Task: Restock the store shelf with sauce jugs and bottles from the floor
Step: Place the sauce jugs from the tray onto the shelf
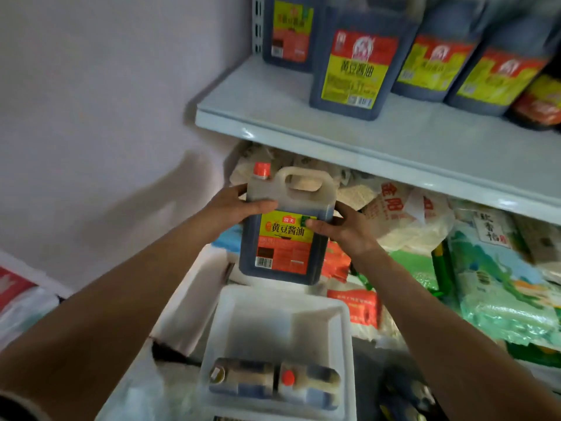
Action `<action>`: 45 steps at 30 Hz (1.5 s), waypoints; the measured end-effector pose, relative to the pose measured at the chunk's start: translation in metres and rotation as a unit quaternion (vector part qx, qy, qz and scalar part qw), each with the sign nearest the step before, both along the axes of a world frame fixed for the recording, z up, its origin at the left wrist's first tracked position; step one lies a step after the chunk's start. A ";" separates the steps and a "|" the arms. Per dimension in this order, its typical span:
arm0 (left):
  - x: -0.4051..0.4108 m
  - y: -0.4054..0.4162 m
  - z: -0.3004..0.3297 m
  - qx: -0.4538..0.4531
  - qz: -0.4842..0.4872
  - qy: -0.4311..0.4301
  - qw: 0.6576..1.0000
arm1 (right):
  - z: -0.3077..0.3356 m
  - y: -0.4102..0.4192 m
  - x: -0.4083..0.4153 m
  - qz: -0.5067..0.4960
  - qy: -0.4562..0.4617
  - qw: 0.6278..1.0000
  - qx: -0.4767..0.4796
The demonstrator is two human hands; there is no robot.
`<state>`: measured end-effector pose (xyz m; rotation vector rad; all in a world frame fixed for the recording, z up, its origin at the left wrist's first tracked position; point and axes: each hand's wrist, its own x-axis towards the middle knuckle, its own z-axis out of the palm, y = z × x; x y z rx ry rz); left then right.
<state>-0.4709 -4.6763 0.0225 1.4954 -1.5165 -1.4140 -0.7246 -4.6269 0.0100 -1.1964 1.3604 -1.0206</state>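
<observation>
Holding a soy sauce jug [280, 226] in mid-air from the head view, left hand [239, 206] wrapped round its upper left side with the thumb across the front, right hand [341, 227] clamped on the right edge with the thumb pressing the yellow label. Carried upright, orange cap at top left, moulded handle unused, below the front lip of the white shelf [334, 138] and above a white foam box [282, 323] on the floor. Standing already on that shelf: a row of dark jugs [353, 59], the nearest one close to the front edge, with bare board to its left beside the wall. Lying in the foam box: two more bottles [273, 379] on their sides, not yet shelved. Stacked under the shelf to the right: rice bags [498, 268]. Judging the risks: gripped only by smooth flat sides and likely heavy with liquid, so liable to slip downward through the palms, landing on the foam box or the bottles in it. Lifting straight up from here risks knocking the cap or handle against the underside of the shelf lip, since the jug sits right beneath it. Sliding it in too far right may shove the front jug and crowd the row; setting it short may leave its base overhanging the edge and ready to tip.
</observation>
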 end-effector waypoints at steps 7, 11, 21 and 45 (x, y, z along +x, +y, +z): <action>0.041 -0.049 0.129 -0.155 -0.051 0.037 0.986 | 0.111 -0.041 0.042 -0.031 0.004 0.991 -0.130; 0.056 -0.085 0.180 -0.227 -0.069 0.073 0.969 | 0.158 -0.073 0.059 -0.051 0.004 0.981 -0.186; 0.063 -0.178 0.182 -0.267 -0.081 0.103 0.955 | 0.153 -0.160 0.078 -0.079 0.111 0.951 -0.277; 0.038 -0.284 0.172 -0.212 -0.095 0.164 0.959 | 0.139 -0.258 0.064 -0.161 0.271 0.911 -0.266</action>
